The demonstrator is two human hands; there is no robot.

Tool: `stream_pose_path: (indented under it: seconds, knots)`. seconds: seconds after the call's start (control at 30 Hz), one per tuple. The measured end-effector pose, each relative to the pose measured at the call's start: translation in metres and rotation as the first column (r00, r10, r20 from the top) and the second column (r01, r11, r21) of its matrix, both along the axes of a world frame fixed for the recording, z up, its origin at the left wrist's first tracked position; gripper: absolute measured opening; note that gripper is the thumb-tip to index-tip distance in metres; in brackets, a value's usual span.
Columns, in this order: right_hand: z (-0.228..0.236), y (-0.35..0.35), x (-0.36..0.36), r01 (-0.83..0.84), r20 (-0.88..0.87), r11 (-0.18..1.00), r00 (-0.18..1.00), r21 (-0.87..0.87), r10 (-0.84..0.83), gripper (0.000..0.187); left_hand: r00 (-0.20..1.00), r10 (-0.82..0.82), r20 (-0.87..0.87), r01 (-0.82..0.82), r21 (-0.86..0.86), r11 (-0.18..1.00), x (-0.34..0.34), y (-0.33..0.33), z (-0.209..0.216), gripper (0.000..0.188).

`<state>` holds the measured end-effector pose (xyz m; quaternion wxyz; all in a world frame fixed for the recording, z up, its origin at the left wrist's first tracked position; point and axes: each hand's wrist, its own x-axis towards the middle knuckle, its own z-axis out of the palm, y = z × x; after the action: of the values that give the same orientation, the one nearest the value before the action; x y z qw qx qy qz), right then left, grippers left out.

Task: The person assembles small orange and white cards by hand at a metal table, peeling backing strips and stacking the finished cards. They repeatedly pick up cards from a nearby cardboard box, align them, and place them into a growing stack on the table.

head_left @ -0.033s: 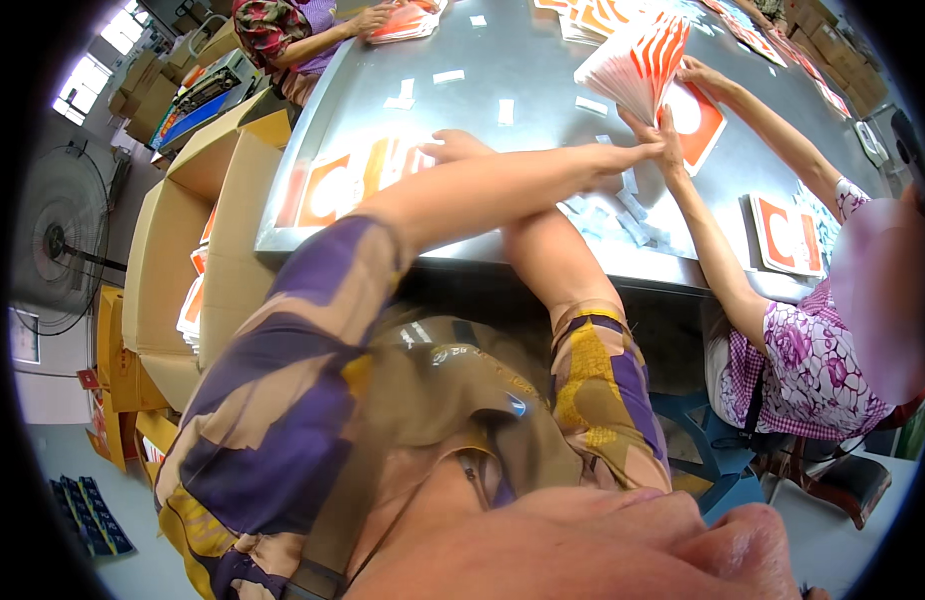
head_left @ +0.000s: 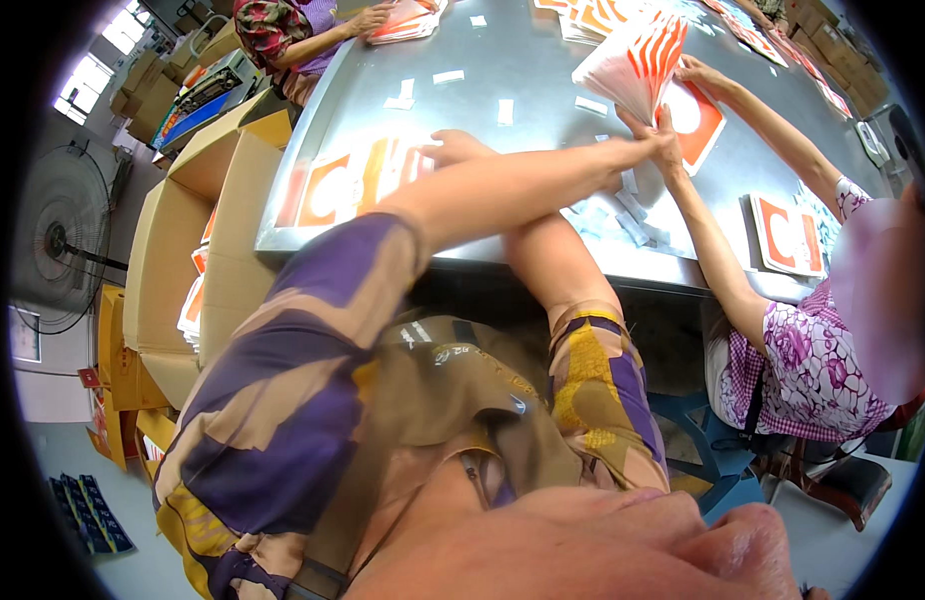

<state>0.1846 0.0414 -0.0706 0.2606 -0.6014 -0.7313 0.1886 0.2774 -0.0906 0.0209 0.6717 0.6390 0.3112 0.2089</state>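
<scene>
My forearms cross over the metal table (head_left: 383,110). My left hand (head_left: 628,157) reaches to the right, above small pale strips (head_left: 633,228) and close to a co-worker's hand. Its fingers look stretched out, though somewhat blurred, and nothing shows in them. On the other side, my right hand (head_left: 461,147) points left with its fingers extended and apart. Nearest to it lie overlapping orange-and-white cards (head_left: 328,190), washed out by glare. At my right, the co-worker's hands hold a fanned stack of orange-and-white cards (head_left: 638,65), beside another orange card (head_left: 698,125).
An open cardboard box (head_left: 168,260) with cards inside stands against the table's left side. A card stack (head_left: 783,235) lies near the right corner. Another person (head_left: 303,40) works at the far left. Further left is a fan (head_left: 58,240); a blue stool (head_left: 718,460) stands at right.
My left arm has shifted very slightly, with its sleeve a little further right. The co-worker's fanned cards tilt slightly left. My right hand stays in place.
</scene>
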Motion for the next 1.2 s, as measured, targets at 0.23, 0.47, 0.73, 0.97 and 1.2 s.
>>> stream_pose_path:
  seconds: [0.23,0.47,0.73,0.97,1.2]
  knots:
    - [0.025,-0.018,-0.006,-0.083,-0.455,0.974,0.890,-0.209,-0.022,0.070,0.883,0.236,0.406,-0.201,-0.127,0.971,0.051,0.043,-0.033,0.058]
    - [-0.043,0.020,0.037,-0.120,-0.251,0.990,0.963,-0.079,0.097,0.044,0.751,0.347,0.563,0.003,-0.527,0.850,0.095,0.078,-0.015,0.039]
    - [-0.056,0.037,0.025,-0.086,-0.193,0.990,0.979,-0.115,0.063,0.038,0.824,0.278,0.493,0.077,-0.584,0.808,0.104,0.079,-0.023,0.034]
    - [-0.046,0.027,0.012,0.120,-0.210,0.976,0.965,-0.179,-0.158,0.037,0.691,0.368,0.622,-0.051,-0.465,0.884,0.079,0.107,-0.004,0.036]
    - [0.013,0.014,-0.003,0.151,-0.341,0.946,0.907,-0.287,-0.248,0.048,0.654,0.358,0.667,-0.030,-0.449,0.893,-0.067,0.207,0.109,0.033]
